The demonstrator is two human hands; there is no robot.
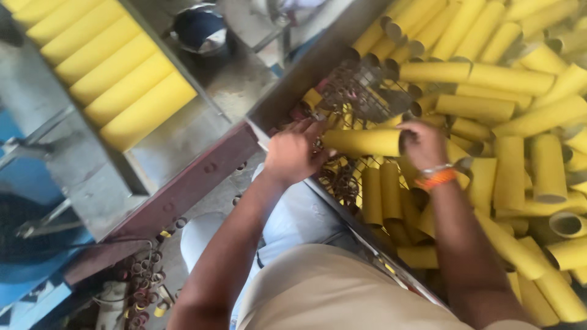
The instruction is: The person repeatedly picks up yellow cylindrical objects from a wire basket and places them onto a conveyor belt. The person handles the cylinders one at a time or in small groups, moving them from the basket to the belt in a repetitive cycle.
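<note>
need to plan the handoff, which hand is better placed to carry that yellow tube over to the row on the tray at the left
Left, probably. The left hand grips the yellow tube at the end nearer the tray; the right hand holds the far end.

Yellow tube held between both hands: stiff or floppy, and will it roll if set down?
The yellow tube probably stays stiff: it spans straight between the left hand and right hand without sagging. It is likely light for its size, since nearby tubes show hollow open ends. Being round, it would tend to roll on the metal tray.
</note>
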